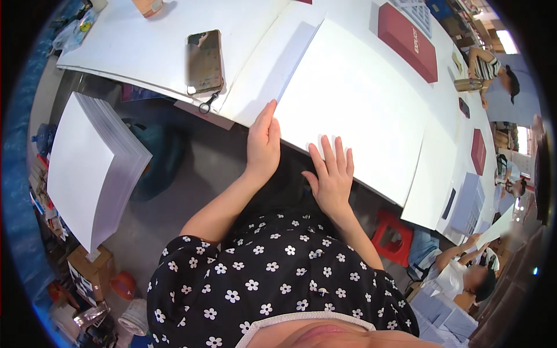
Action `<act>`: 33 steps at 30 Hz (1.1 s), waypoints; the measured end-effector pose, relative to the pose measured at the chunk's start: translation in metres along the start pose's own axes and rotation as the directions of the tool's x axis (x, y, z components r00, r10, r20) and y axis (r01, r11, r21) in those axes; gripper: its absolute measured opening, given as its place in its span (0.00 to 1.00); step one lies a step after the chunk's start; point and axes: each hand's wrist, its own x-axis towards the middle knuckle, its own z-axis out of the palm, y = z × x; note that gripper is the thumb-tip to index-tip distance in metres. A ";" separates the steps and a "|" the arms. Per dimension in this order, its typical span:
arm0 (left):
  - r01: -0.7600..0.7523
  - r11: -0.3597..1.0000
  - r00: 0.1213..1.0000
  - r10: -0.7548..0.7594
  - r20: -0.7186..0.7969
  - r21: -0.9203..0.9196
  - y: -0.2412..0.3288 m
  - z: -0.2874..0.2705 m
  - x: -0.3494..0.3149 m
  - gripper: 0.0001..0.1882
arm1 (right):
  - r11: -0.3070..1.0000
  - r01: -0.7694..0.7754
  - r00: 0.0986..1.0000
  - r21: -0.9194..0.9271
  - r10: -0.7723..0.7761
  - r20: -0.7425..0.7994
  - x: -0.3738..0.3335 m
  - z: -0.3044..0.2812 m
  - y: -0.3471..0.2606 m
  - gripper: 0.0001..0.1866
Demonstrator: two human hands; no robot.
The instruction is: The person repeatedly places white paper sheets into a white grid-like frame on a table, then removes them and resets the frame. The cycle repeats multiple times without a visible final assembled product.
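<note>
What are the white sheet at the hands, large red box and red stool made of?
White sheet: probably matte paper or card; flat, straight edges.
Large red box: likely cardboard, smooth; crisp corners, even colour.
Red stool: apparently moulded plastic, slight sheen; bright colour, cut-out opening.

I am seeing bright light washing the white sheet [360,98] almost blank, while a bluish shadow is lying along its left edge. The phone [205,61] is reflecting, a far bright panel [507,42] is glaring, and my view is curving into black rims.
</note>
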 end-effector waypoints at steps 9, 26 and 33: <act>-0.031 0.993 0.924 -0.015 0.383 0.113 -0.004 0.016 0.121 0.15 | 0.999 -0.006 0.998 0.039 0.003 0.062 0.007 -0.014 0.002 0.38; -0.214 0.947 0.899 0.095 0.428 0.238 -0.019 0.100 0.228 0.24 | 0.996 0.003 0.998 0.085 -0.008 0.061 0.013 -0.025 0.014 0.36; -0.392 0.789 0.883 0.179 0.433 0.473 -0.024 0.101 0.234 0.23 | 0.993 0.055 0.996 0.100 -0.061 0.061 0.019 -0.029 0.015 0.35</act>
